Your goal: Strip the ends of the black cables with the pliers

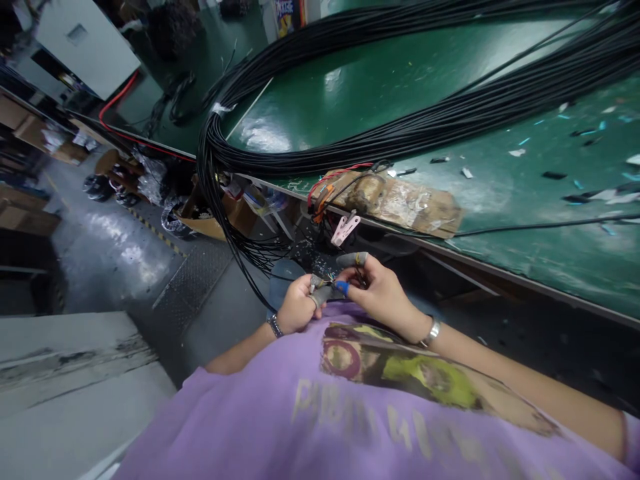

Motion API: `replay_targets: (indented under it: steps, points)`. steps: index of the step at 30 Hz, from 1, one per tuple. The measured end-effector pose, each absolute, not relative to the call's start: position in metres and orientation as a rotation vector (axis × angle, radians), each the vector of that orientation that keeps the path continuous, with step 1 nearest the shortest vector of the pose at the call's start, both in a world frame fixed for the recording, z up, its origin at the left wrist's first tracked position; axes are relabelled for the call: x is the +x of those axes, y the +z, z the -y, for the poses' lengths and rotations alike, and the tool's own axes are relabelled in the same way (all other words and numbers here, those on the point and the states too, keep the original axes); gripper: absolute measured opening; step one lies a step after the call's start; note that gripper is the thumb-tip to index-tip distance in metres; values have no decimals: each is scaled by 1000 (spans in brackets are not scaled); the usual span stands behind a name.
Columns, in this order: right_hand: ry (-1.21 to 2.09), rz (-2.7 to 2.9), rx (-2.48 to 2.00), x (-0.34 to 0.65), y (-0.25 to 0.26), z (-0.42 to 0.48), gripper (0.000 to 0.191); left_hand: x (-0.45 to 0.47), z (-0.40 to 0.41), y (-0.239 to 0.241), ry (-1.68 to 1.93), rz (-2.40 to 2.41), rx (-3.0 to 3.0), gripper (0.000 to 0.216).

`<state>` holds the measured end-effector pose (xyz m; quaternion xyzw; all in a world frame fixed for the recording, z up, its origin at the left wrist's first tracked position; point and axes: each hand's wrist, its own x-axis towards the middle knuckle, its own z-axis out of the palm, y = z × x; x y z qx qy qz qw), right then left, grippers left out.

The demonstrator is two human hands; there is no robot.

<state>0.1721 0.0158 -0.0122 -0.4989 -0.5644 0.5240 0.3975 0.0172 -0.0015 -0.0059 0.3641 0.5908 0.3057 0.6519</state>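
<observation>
Cable end [331, 278], 1, mid-frame: pinched in closed fingertips, left hand [299, 303], right hand [383, 293]. Likely light, flexible, fragile-tipped; best held behind tip.

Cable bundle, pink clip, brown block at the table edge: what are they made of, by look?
Cable bundle: probably plastic-jacketed; smooth black, slight sheen.
Pink clip: likely moulded plastic; even pale colour.
Brown block: wood or cardboard, can't tell; matt end, shiny wrap, perhaps tape, over the middle.
</observation>
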Motion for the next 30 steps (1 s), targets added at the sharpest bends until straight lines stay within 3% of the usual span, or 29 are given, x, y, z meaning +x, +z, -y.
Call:
replay_targets:
  steps: [5, 13, 22, 26, 30]
  points:
    - [1100, 1714, -1249, 174, -5, -12, 26, 18, 1, -3, 679, -1339, 851, 36]
    - [1230, 1524, -1269, 182, -2, -19, 16, 14, 3, -7, 697, -1343, 932, 38]
    - [1710, 1659, -1181, 180, -6, -37, 35, 9, 5, -14, 703, -1242, 1377, 33]
    - [1870, 1400, -1244, 178, -9, -34, 41, -1, 6, -24, 798, -1401, 1925, 19]
    - [2132, 1019, -1208, 176, -10, -28, 46, -10, 2, -28, 920, -1396, 2255, 18]
